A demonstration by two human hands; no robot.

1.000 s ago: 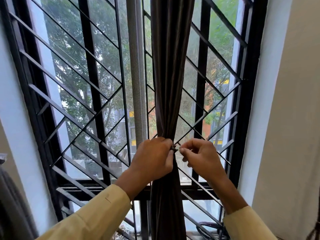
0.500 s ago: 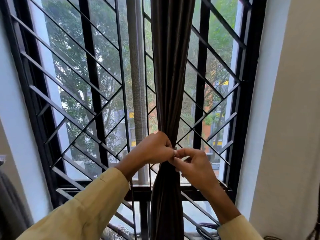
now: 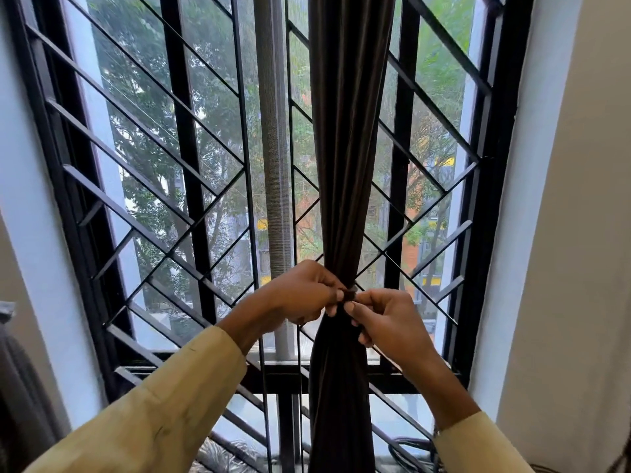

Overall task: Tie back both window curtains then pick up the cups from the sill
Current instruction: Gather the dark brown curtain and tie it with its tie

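Fingertips first: both sets pinch a small dark tie (image 3: 349, 295) right at the front of the curtain (image 3: 346, 165), where the cloth is cinched to its narrowest. Left hand (image 3: 304, 291) comes in from the left w/ thumb and forefinger closed tight on the tie's left end, other fingers curled under. Right hand (image 3: 389, 322) meets it from the right, thumb and forefinger nipped on the other end, knuckles folded in toward the palm. The two hands nearly touch, tie between them.

Curtain is dark brown, bunched into one thick rope of folds, hanging straight down approx. mid-window, a bit right of the centre post. It flares slightly above and below the cinch and runs out of view at the bottom.

Sleeves (image 3: 164, 404) are pale tan, pushed back from both wrists.

Behind it all: black window grille (image 3: 177, 213) w/ diagonal bars, a grey mesh strip (image 3: 273, 148) rolled up vertically just left of the curtain, green trees and an orange-ish bldg outside. Pale wall (image 3: 563, 233) at right. Sill and cups: can't see them from here.
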